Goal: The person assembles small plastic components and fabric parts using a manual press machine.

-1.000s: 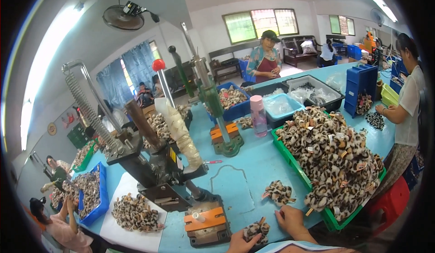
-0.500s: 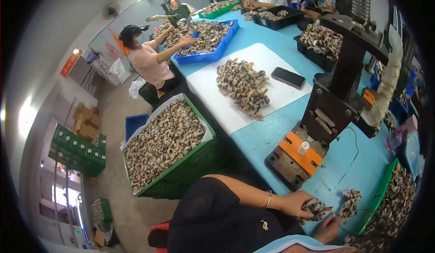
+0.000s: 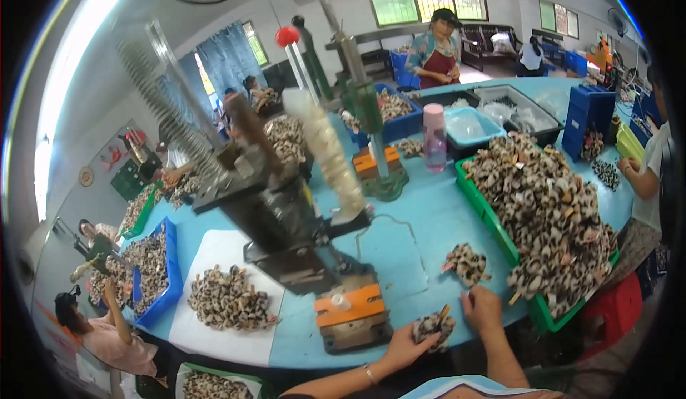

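My left hand (image 3: 404, 347) is closed around a bunch of small mottled grey, white and black soft-looking pieces (image 3: 434, 331), with an orange-brown strip sticking up from it. Just right of it, my right hand (image 3: 485, 308) is curled over the blue table; whatever its fingers hold, if anything, is hidden. Beyond that hand lies a small heap of the same pieces (image 3: 466, 264), a pinkish bit at its left side. To the left of my hands stands a hand press (image 3: 300, 220), with an orange plate (image 3: 349, 307) and a white peg on its base.
A green tray (image 3: 487, 219) heaped with mottled pieces stands at the right. Another pile (image 3: 230, 299) lies on a white sheet (image 3: 207, 252) at the left. A pink bottle (image 3: 434, 138) and a second press (image 3: 371, 134) stand farther back. Several people work around the table.
My view has swung to the right, bringing in the green tray and far side of the room. My right hand has moved away from the bunch in my left hand, toward the small heap.
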The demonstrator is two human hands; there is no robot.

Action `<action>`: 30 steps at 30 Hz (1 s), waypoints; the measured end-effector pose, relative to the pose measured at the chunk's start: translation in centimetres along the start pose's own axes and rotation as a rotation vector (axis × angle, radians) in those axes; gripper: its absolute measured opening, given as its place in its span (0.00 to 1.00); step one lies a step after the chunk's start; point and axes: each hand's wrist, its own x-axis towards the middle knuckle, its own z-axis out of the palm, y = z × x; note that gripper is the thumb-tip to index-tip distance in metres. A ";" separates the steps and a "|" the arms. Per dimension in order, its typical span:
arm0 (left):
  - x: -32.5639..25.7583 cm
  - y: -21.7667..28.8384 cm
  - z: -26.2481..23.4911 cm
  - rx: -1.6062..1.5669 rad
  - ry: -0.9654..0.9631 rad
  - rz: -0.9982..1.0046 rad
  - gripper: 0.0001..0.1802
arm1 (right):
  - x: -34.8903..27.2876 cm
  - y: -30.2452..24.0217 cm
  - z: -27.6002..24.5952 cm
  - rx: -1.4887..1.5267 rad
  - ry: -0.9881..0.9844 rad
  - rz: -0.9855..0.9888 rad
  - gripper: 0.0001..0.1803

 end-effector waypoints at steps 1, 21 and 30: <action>0.1 0.1 0.0 -0.013 0.007 0.040 0.25 | 0.1 -0.1 -0.2 0.011 -0.006 -0.001 0.13; -8.6 1.4 -15.8 -0.716 0.041 0.166 0.18 | -4.0 -21.8 1.9 1.343 -0.793 0.506 0.17; -9.6 0.2 -19.2 -0.747 -0.402 -0.063 0.19 | -3.2 -21.8 3.2 1.546 -0.807 0.349 0.08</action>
